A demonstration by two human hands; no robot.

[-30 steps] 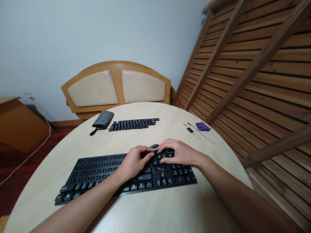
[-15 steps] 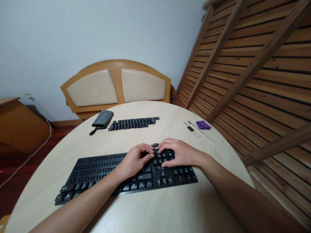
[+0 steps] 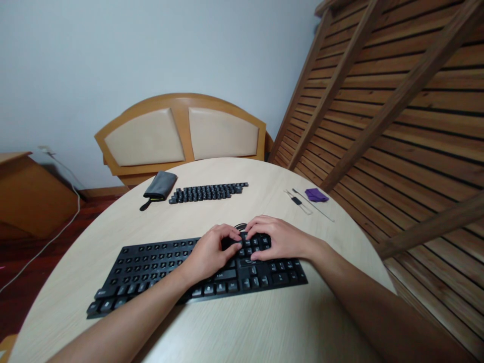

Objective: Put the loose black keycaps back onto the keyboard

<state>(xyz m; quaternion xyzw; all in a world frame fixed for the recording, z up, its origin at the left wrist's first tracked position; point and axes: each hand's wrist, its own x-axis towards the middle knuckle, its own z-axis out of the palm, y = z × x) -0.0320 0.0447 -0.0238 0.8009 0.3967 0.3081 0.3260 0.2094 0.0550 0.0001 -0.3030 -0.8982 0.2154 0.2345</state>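
A black keyboard (image 3: 189,298) lies on the round table with its key side up. Many key positions on its far left part show bare sockets, while keycaps sit along the near rows and the right end. My left hand (image 3: 214,249) rests over the keyboard's middle, thumb and index fingertips close together in a pinch; whatever is between them is too small to tell. Over the right-hand keys arches my right hand (image 3: 278,239), fingers and thumb apart, its tips touching keys. Loose keycaps (image 3: 207,193) stand in several rows beyond the keyboard.
A grey pouch (image 3: 161,185) with a dark strap lies left of the loose keycaps. On the table's right side are a wire keycap puller (image 3: 297,200), a thin rod-like brush (image 3: 313,205) and a folded purple cloth (image 3: 316,195). Wooden slats (image 3: 397,101) rise at the right.
My left hand has shifted very slightly right, its thumb tip closer to the right-hand keys. The right hand stays nearly where it was.
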